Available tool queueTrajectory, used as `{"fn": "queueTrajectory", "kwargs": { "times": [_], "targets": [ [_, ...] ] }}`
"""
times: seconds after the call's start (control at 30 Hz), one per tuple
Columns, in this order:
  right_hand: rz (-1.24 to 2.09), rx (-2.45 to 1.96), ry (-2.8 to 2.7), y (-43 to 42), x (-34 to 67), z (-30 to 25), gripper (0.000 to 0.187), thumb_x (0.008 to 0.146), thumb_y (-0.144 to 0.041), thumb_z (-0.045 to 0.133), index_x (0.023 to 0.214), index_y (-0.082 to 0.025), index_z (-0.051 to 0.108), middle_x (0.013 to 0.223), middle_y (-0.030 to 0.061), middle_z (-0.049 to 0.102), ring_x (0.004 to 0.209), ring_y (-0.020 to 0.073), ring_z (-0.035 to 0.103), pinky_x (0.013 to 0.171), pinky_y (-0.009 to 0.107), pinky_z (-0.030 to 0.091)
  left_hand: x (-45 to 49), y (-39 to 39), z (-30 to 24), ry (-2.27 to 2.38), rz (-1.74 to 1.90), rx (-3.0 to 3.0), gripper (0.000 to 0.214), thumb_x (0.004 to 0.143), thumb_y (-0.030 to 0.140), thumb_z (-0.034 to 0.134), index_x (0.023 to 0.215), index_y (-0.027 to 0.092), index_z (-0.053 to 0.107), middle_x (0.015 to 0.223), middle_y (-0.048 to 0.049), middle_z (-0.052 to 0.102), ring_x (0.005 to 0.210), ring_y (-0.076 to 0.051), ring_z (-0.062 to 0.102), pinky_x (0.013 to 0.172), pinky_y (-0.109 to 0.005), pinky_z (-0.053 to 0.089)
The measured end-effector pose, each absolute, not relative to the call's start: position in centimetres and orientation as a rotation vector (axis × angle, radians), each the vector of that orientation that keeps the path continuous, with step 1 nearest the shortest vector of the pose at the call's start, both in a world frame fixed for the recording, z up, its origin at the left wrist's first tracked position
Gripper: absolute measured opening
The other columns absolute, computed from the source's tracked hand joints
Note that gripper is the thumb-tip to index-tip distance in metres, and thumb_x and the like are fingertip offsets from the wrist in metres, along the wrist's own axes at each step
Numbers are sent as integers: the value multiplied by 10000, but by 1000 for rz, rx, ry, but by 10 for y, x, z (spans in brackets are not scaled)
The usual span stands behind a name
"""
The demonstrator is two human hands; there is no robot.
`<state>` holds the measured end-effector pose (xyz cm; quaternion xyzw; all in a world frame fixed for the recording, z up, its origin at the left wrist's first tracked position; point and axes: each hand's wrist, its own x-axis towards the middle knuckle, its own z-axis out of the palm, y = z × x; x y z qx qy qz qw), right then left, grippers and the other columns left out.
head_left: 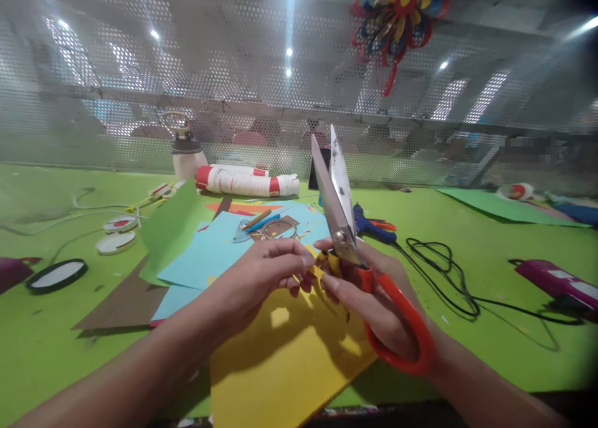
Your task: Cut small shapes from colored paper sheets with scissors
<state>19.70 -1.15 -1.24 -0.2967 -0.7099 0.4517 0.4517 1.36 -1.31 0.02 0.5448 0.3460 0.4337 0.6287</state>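
Note:
A small yellow paper piece (318,280) is pinched between the fingertips of my left hand (268,267) and my right hand (374,294). Scissors (337,210) with red handles hang on my right hand, its thumb and palm through the loop. Their blades point up and away, slightly parted, with no paper between them. Below both hands lies a yellow sheet (261,378) with a hole cut in it, reaching the table's front edge. Part of the yellow piece is hidden by my fingers.
Light blue sheets (205,247), a green sheet (170,228) and brown card (124,300) overlap at the left. A blue glue gun (374,227) with a black cable (448,278) lies right. Behind are white paper-cup stacks (247,182) and a bottle (187,157) before a perforated screen.

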Motion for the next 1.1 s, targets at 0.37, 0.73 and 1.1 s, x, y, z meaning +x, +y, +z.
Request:
{"fn": "queueTrajectory", "kwargs": {
  "times": [0.37,0.73,1.1],
  "targets": [
    [1049,-832,-1777,-10,197,-10,321,834,-179,575,1154,-209,566,728,-27,543,594,111,484,552,260,403,13,-9,1,914,961,1370,125,775,221,630,692,128,622,609,-8,590,585,-100,509,591,-246,383],
    [1063,-957,-1694,0,189,-19,299,830,-282,600,1113,-189,573,630,-50,514,555,118,490,539,267,391,15,1,-16,891,903,1131,139,790,237,638,737,139,556,698,-54,637,689,-163,627,728,-349,518],
    [1179,-925,-1231,12,180,-33,242,818,-404,635,907,-186,583,633,-44,544,573,99,498,553,220,419,13,13,-29,1041,1072,908,97,829,120,547,763,165,492,686,-47,617,677,-168,649,721,-380,571]
  ]
}}
